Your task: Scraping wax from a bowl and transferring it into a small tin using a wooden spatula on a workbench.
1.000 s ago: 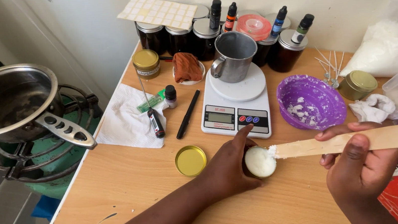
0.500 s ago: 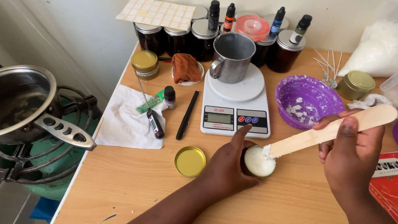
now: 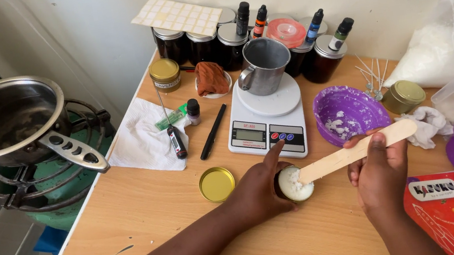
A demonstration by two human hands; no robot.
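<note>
Wooden spatula pressed into a wax-filled tin at the near centre of the desk (image 3: pixel 151 212).

The left hand (image 3: pixel 258 190) is wrapped around the small round tin (image 3: pixel 294 184), fingers closed on its side, index finger extended toward the far edge. The right hand (image 3: pixel 379 169) pinches the flat wooden spatula (image 3: pixel 351 152) between thumb and fingers; the spatula tip rests in the white wax in the tin. The gold lid (image 3: pixel 216 184) lies flat just left of the left hand. The digital scale (image 3: pixel 267 128), carrying a metal mug (image 3: pixel 262 65), stands just beyond the tin. A purple bowl (image 3: pixel 352 115) sits to the far right of the tin.
</note>
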